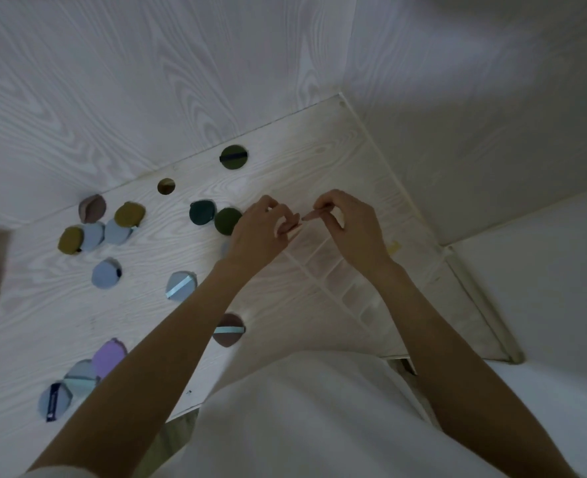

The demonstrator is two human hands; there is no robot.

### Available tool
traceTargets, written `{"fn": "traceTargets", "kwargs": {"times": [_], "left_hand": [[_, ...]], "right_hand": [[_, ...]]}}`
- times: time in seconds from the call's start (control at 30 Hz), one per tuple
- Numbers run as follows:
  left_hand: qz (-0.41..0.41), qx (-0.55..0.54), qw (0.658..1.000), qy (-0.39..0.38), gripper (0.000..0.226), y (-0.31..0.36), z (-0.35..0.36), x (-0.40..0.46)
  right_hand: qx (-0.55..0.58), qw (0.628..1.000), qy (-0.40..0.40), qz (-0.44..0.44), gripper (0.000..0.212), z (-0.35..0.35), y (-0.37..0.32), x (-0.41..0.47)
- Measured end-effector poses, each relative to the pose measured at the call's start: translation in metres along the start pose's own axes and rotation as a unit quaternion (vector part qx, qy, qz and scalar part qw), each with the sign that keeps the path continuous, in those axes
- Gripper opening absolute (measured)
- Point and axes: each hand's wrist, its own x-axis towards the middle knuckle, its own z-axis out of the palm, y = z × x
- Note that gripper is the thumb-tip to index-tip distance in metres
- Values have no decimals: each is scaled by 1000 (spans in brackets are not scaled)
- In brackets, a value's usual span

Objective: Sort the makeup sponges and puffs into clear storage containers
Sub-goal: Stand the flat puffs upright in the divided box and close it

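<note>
both hands meet over clear divided container [333,267] near surface's right edge. left hand [261,232] and right hand [349,225] fingers curled, pinching small pinkish sponge [293,225] between them, long axis left-right. loose puffs [107,272] lie leftward, nearer left hand.

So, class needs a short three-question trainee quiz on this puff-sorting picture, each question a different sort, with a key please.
1. True or false: both hands are over the clear divided container.
2. Multiple choice: the puff nearest the wall, with a dark strap, is A) lilac B) olive green C) white.
3. Fill in: the lilac puff lies near the table's ____ edge, to the person's left.

Key: 1 true; 2 B; 3 near.
</note>
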Motion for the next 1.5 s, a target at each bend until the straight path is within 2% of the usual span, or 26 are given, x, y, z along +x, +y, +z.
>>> {"fn": "traceTargets", "kwargs": {"times": [0.23,0.37,0.57,0.67,0.8,0.93,1.13,1.27,1.37,1.43,1.5], "left_hand": [[-35,-2,998,48,14,-4,7,-4],[-47,-23,997,52,11,-5,6,-1],[-52,-47,996,55,9,-9,9,-1],[-48,-55,995,65,9,-11,11,-1],[-42,-69,994,71,10,-14,12,-1],[-28,-114,992,53,12,-25,7,-5],[-2,-111,993,34,10,-26,5,-10],[-58,-63,996,10,13,-13,2,-6],[-81,-62,995,6,17,-9,-2,-9],[-75,-96,992,28,16,-11,-4,-19],[-89,-150,982,73,16,-17,-8,-34]], "right_hand": [[-51,980,-192,-25,10,6,6,33],[-131,958,-252,-49,12,9,4,40],[-232,925,-282,-107,19,8,-10,42],[-301,906,-278,-107,22,14,-15,44],[-336,898,-274,-68,24,26,-23,49],[-328,901,-281,-43,44,18,-26,54],[-334,908,-254,-14,31,23,-21,51],[-442,864,-238,-37,24,40,-23,52],[-480,845,-229,-58,29,40,-30,50],[-451,867,-203,-62,29,30,-36,45],[-371,912,-162,-60,21,16,-45,37]]}}
